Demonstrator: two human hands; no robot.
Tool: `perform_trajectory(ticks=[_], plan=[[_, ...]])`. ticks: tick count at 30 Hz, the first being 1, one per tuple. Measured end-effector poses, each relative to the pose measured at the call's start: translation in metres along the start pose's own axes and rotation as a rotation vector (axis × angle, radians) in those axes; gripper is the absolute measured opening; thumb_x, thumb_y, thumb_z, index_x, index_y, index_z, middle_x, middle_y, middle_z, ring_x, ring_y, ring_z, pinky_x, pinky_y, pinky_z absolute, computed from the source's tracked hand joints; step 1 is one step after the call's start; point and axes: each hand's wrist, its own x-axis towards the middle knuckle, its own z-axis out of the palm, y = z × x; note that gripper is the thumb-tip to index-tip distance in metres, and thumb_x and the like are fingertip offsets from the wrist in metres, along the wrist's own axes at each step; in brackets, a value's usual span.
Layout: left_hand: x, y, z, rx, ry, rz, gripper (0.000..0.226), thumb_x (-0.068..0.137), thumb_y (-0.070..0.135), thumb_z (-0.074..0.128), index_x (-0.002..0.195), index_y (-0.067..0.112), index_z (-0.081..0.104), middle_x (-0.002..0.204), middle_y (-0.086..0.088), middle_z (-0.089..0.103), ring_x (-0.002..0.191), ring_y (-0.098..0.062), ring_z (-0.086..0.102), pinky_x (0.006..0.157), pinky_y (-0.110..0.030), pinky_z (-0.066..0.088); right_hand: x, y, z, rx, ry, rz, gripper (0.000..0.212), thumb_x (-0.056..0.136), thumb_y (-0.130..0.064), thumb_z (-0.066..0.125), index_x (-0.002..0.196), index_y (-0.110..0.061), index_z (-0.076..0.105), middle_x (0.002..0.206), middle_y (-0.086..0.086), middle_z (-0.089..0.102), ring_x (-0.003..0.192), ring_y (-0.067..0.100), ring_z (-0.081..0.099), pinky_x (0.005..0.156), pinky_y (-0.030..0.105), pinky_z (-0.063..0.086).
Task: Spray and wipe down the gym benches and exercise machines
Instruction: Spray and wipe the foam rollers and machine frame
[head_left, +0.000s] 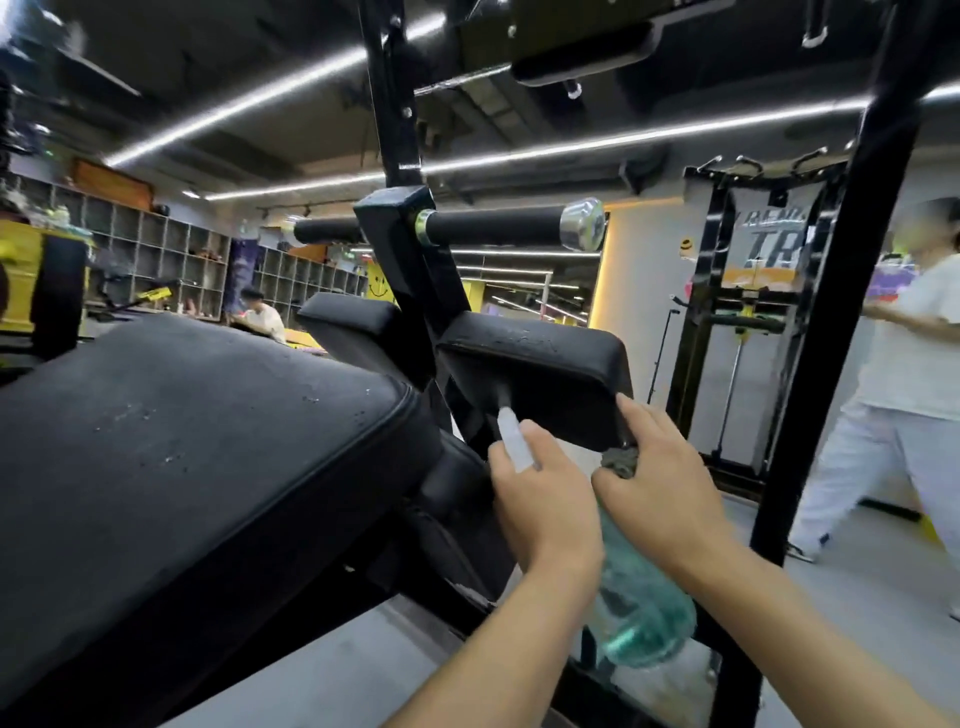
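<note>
Green translucent spray bottle is gripped in the left hand, nozzle aimed at the black pad. A grey cloth is held by the right hand at the pad's lower right corner. Open floor is seen below, a black upright close on the right.

Extended both forearms forward, side by side, knuckles up. Wrapped left hand round spray bottle neck. Clutched cloth under right hand, fingers curled.
</note>
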Motion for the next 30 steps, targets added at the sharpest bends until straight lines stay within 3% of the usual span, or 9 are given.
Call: perform_trajectory(ticks=[3, 5, 8, 11, 16, 21, 24, 27, 30], plan=[[0.001, 0.000, -0.004, 0.059, -0.074, 0.046, 0.042, 0.103, 0.040, 0.037, 0.143, 0.034, 0.051, 0.107, 0.018, 0.060, 0.100, -0.012, 0.064, 0.094, -0.034, 0.048, -0.006, 0.000, -0.003, 0.006, 0.022, 0.011, 0.077, 0.082, -0.016, 0.059, 0.153, -0.024, 0.032, 0.150, -0.009, 0.039, 0.128, 0.017, 0.047, 0.098, 0.041, 0.047], [-0.002, -0.003, -0.004, 0.082, -0.111, 0.027, 0.041, 0.103, 0.040, 0.038, 0.140, 0.034, 0.053, 0.109, 0.012, 0.064, 0.105, -0.018, 0.063, 0.094, -0.035, 0.048, -0.007, 0.002, -0.005, 0.035, 0.024, 0.041, 0.074, 0.082, -0.016, 0.059, 0.151, -0.024, 0.035, 0.146, -0.008, 0.041, 0.125, 0.016, 0.048, 0.097, 0.040, 0.047], [-0.016, -0.002, -0.004, 0.088, -0.198, 0.050, 0.040, 0.103, 0.038, 0.039, 0.141, 0.037, 0.053, 0.110, 0.024, 0.060, 0.105, -0.005, 0.053, 0.091, -0.025, 0.039, -0.008, 0.003, -0.010, 0.087, 0.032, 0.080, 0.071, 0.082, -0.018, 0.061, 0.150, -0.027, 0.039, 0.138, -0.008, 0.045, 0.119, 0.014, 0.050, 0.095, 0.039, 0.047], [-0.023, 0.001, -0.004, 0.149, -0.226, 0.062, 0.041, 0.104, 0.038, 0.036, 0.142, 0.037, 0.051, 0.088, 0.033, 0.044, 0.088, 0.004, 0.048, 0.085, -0.022, 0.034, -0.013, 0.006, -0.011, 0.116, 0.032, 0.117, 0.069, 0.084, -0.018, 0.063, 0.148, -0.027, 0.040, 0.133, -0.007, 0.045, 0.111, 0.013, 0.050, 0.091, 0.034, 0.045], [-0.019, -0.012, -0.007, 0.305, -0.258, 0.028, 0.039, 0.100, 0.045, 0.036, 0.132, 0.035, 0.055, 0.113, 0.011, 0.059, 0.110, -0.022, 0.058, 0.094, -0.038, 0.048, -0.026, 0.015, -0.002, 0.181, -0.035, 0.211, 0.058, 0.086, -0.021, 0.063, 0.141, -0.028, 0.047, 0.125, -0.006, 0.048, 0.109, 0.013, 0.052, 0.090, 0.034, 0.046], [-0.020, -0.037, -0.014, 0.412, -0.246, -0.033, 0.022, 0.092, 0.042, 0.054, 0.095, 0.021, 0.050, 0.095, -0.003, 0.065, 0.088, -0.026, 0.063, 0.076, -0.038, 0.051, -0.039, 0.032, 0.016, 0.258, -0.195, 0.291, 0.033, 0.087, -0.026, 0.063, 0.120, -0.026, 0.056, 0.118, -0.003, 0.058, 0.100, 0.011, 0.057, 0.079, 0.026, 0.047], [-0.019, -0.054, -0.020, 0.513, -0.287, 0.036, 0.018, 0.088, 0.034, 0.062, 0.084, 0.016, 0.060, 0.084, -0.005, 0.067, 0.079, -0.026, 0.064, 0.066, -0.036, 0.052, -0.050, 0.048, 0.032, 0.255, -0.314, 0.373, 0.038, 0.088, -0.021, 0.063, 0.123, -0.021, 0.051, 0.118, 0.000, 0.058, 0.103, 0.016, 0.058, 0.084, 0.031, 0.050], [-0.017, -0.087, -0.025, 0.654, -0.412, 0.111, 0.021, 0.088, 0.033, 0.062, 0.093, 0.014, 0.065, 0.092, -0.004, 0.069, 0.089, -0.027, 0.066, 0.072, -0.036, 0.052, -0.063, 0.067, 0.051, 0.240, -0.438, 0.454, 0.038, 0.086, -0.020, 0.067, 0.117, -0.017, 0.045, 0.105, 0.004, 0.060, 0.086, 0.015, 0.055, 0.065, 0.028, 0.044], [-0.014, -0.123, -0.034, 0.748, -0.561, 0.076, 0.046, 0.079, 0.049, 0.057, 0.112, 0.018, 0.066, 0.104, 0.001, 0.069, 0.099, -0.023, 0.066, 0.082, -0.034, 0.054, -0.079, 0.086, 0.074, 0.183, -0.512, 0.469, 0.040, 0.084, -0.023, 0.071, 0.112, -0.016, 0.043, 0.101, 0.003, 0.058, 0.084, 0.015, 0.052, 0.060, 0.026, 0.038]])
